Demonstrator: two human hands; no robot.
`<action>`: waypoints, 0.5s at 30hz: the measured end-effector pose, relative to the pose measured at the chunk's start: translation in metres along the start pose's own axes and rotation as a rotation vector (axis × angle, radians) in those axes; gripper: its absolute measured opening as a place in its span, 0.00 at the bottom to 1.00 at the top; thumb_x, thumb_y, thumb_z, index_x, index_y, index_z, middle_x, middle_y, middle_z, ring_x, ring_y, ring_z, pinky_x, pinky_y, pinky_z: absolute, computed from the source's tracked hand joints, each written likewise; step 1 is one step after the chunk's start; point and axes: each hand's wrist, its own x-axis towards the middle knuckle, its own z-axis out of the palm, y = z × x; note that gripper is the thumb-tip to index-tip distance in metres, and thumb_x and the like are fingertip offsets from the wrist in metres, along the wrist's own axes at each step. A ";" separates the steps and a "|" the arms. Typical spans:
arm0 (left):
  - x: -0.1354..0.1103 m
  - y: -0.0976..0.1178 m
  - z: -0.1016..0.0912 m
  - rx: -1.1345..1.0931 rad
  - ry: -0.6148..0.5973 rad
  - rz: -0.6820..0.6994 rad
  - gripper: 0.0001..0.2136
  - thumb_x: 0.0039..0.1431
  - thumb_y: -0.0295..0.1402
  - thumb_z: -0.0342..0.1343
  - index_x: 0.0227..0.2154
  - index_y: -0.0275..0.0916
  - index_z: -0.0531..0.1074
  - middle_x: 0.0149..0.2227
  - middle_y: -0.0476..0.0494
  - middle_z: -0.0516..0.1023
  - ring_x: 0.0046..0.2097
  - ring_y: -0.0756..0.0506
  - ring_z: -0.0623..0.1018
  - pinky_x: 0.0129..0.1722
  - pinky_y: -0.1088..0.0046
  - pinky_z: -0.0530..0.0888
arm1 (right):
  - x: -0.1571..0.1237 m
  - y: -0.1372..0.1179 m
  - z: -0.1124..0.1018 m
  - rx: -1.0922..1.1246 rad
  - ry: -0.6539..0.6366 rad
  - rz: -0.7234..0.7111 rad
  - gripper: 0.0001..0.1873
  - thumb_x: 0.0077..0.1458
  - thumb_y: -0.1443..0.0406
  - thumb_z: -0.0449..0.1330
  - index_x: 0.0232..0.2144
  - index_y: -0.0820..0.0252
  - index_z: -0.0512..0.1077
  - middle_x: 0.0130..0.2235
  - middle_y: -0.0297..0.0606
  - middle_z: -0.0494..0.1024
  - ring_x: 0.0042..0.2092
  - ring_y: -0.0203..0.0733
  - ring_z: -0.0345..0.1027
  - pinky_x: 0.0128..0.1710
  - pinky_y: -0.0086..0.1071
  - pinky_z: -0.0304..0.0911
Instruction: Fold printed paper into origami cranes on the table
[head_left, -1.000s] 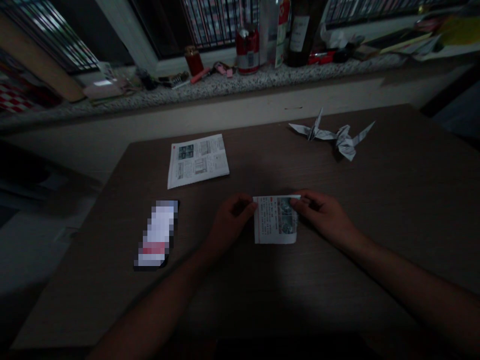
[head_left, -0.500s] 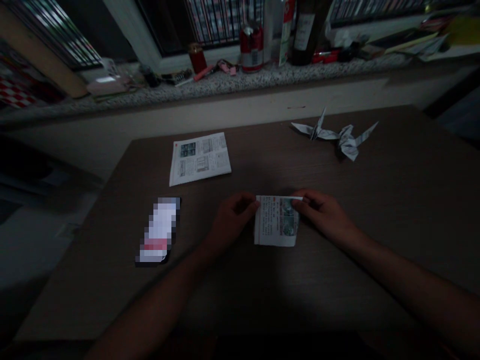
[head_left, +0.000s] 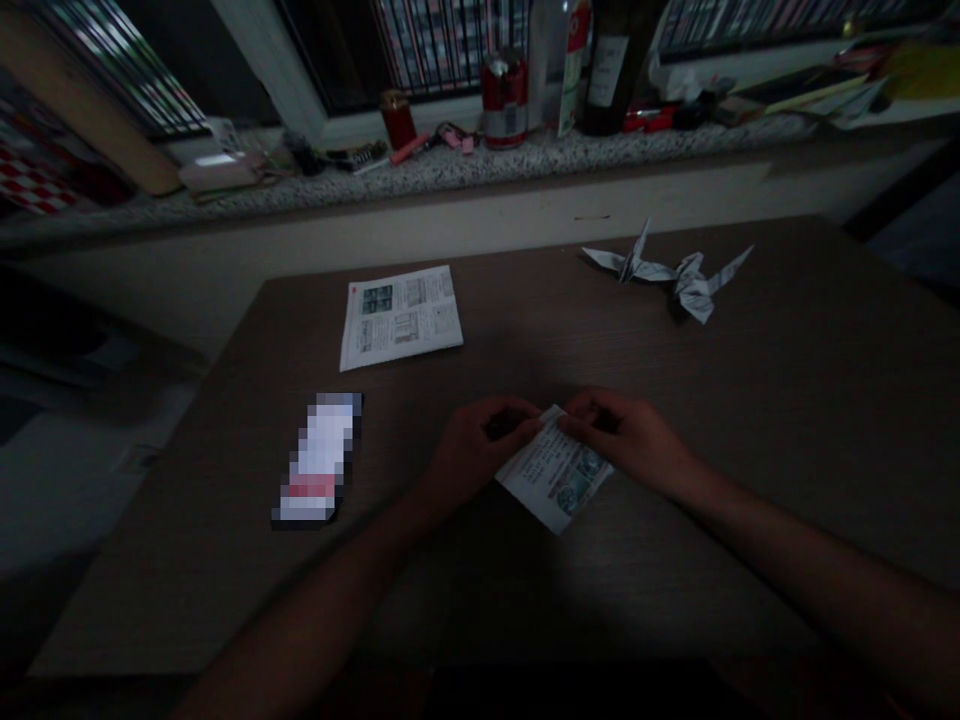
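A small square of folded printed paper (head_left: 551,480) is held just above the brown table, turned so one corner points away from me. My left hand (head_left: 487,435) pinches it near its far corner on the left side. On the other side of that corner, my right hand (head_left: 626,435) pinches the paper between thumb and fingers. The fingertips behind the sheet are hidden. Beyond my right hand, two paper cranes (head_left: 630,265) made of printed paper sit side by side, touching or nearly so.
A larger folded printed sheet (head_left: 403,318) lies at the back left of the table (head_left: 420,610). Nearer me on the left is a phone (head_left: 319,460) with a lit screen. Along the windowsill (head_left: 442,165) stand a red can (head_left: 505,100), bottles and small clutter.
The paper square has turned from lying straight to standing on its corner like a diamond. Both hands have moved closer together at its far corner.
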 end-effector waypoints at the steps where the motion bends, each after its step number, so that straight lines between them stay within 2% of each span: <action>1: -0.001 0.000 -0.001 -0.026 -0.013 0.003 0.11 0.63 0.40 0.63 0.44 0.41 0.78 0.41 0.45 0.84 0.43 0.43 0.83 0.43 0.69 0.78 | 0.000 0.001 0.000 0.015 0.032 0.003 0.14 0.58 0.50 0.65 0.33 0.54 0.75 0.30 0.35 0.80 0.31 0.43 0.76 0.28 0.34 0.69; 4: -0.002 -0.002 -0.004 -0.082 -0.070 0.014 0.17 0.62 0.40 0.64 0.52 0.42 0.74 0.48 0.42 0.82 0.49 0.42 0.82 0.47 0.66 0.78 | 0.001 0.004 -0.003 0.055 0.137 0.014 0.16 0.57 0.50 0.65 0.33 0.54 0.73 0.29 0.36 0.80 0.30 0.43 0.74 0.27 0.34 0.68; 6: -0.001 -0.005 -0.005 -0.099 -0.052 0.012 0.16 0.63 0.39 0.63 0.52 0.42 0.73 0.49 0.41 0.81 0.50 0.41 0.82 0.48 0.65 0.78 | 0.000 0.005 -0.004 0.091 0.189 0.029 0.15 0.57 0.50 0.66 0.33 0.54 0.72 0.28 0.35 0.78 0.29 0.41 0.73 0.26 0.33 0.67; 10: 0.002 -0.013 -0.006 -0.062 0.042 0.001 0.12 0.63 0.38 0.62 0.48 0.41 0.75 0.48 0.43 0.81 0.49 0.42 0.81 0.47 0.66 0.79 | -0.001 0.008 -0.004 0.144 0.201 0.046 0.14 0.57 0.51 0.66 0.34 0.54 0.72 0.28 0.33 0.77 0.29 0.41 0.72 0.28 0.33 0.68; 15: 0.003 -0.017 -0.007 -0.021 0.048 0.021 0.12 0.64 0.39 0.63 0.47 0.42 0.76 0.46 0.45 0.81 0.47 0.43 0.81 0.45 0.67 0.79 | -0.002 0.007 -0.004 0.110 0.168 0.020 0.14 0.57 0.52 0.66 0.36 0.55 0.75 0.30 0.34 0.78 0.31 0.41 0.73 0.31 0.34 0.70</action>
